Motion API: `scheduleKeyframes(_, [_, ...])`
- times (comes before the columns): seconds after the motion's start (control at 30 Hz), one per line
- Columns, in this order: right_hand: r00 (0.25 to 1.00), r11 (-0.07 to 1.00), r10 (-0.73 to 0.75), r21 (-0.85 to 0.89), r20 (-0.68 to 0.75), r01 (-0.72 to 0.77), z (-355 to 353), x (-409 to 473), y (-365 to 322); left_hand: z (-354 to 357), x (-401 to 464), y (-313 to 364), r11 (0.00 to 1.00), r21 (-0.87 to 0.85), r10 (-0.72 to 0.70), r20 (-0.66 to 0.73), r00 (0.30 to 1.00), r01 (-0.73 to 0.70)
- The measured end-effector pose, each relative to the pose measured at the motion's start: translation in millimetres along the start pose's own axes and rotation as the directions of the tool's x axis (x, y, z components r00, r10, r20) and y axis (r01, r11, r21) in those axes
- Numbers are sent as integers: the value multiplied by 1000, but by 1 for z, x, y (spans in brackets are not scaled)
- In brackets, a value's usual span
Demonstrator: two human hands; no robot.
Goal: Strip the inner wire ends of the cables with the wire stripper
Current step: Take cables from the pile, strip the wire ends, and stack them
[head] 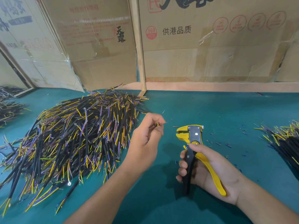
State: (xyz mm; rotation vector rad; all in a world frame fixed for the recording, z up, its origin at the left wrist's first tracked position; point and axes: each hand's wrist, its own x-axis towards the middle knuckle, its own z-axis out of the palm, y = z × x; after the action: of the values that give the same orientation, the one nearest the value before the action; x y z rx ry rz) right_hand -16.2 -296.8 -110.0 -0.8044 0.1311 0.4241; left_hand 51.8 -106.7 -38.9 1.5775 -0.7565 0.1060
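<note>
Most of the cable (157,124) we hold is hidden — only a short yellow and purple tip shows between the thumb and curled fingers of our left hand (146,136), with a few thin bare strands sticking out to the right toward the stripper. We cannot tell how long the cable is or where its black jacket runs, since the hand covers it.

The stripper (193,143) stands upright in our right hand (208,172), just right of the left hand and apart from the cable tip. Our fingers wrap the black handle, the thumb lies near the pivot, and the yellow handle crosses the palm. Its yellow head points left with the jaws parted; nothing sits between them.

The big pile (72,135) of black cables with yellow, purple and green inner wires lies on the green table (226,110) to the left, some ends carrying ring terminals. A second pile (284,143) is cut off at the right edge, and a third (9,104) at the left edge. Small scraps (226,144) of insulation lie scattered right of the stripper. Cardboard boxes (210,46) stand behind.
</note>
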Motion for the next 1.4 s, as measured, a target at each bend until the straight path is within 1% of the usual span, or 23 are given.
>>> scheduleKeyframes(0.1, [1000, 1000, -1, -7, 10, 1, 2, -2, 0, -1, 1, -3, 1000, 21, -5, 12, 1000, 4])
scheduleKeyframes(0.23, [998, 995, -43, -91, 39, 47, 16, -11, -2, -2, 1, -3, 999, 51, -6, 4, 1000, 6])
scheduleKeyframes(0.33, [992, 980, -111, -157, 66, 120, 32, -23, -4, -3, 1, 0, 990, 137, 42, 6, 999, -43])
scheduleKeyframes(0.43, [982, 961, -170, -209, 78, 183, 50, -34, -5, -3, 0, 3, 965, 238, 107, 46, 993, -115])
scheduleKeyframes(0.57, [975, 945, -218, -241, 34, 220, 65, -41, -5, -3, -2, 4, 951, 275, 116, 96, 989, -139])
scheduleKeyframes(0.67, [974, 944, -222, -237, 48, 227, 67, -42, -4, -4, -2, 3, 943, 301, 114, 105, 988, -141])
scheduleKeyframes(0.83, [972, 943, -207, -242, 111, 229, 62, -43, -2, -4, -2, -2, 945, 302, 91, 123, 988, -125])
scheduleKeyframes(0.97, [969, 942, -210, -237, 134, 237, 60, -43, -2, -4, -2, -4, 954, 283, 64, 132, 989, -99])
scheduleKeyframes(1.27, [972, 935, -192, -277, 135, 223, 62, -43, -2, -4, -2, -2, 973, 217, 50, 146, 988, -81])
scheduleKeyframes(1.4, [976, 935, -188, -285, 106, 211, 63, -43, -3, -3, -3, -2, 975, 206, 58, 139, 989, -86])
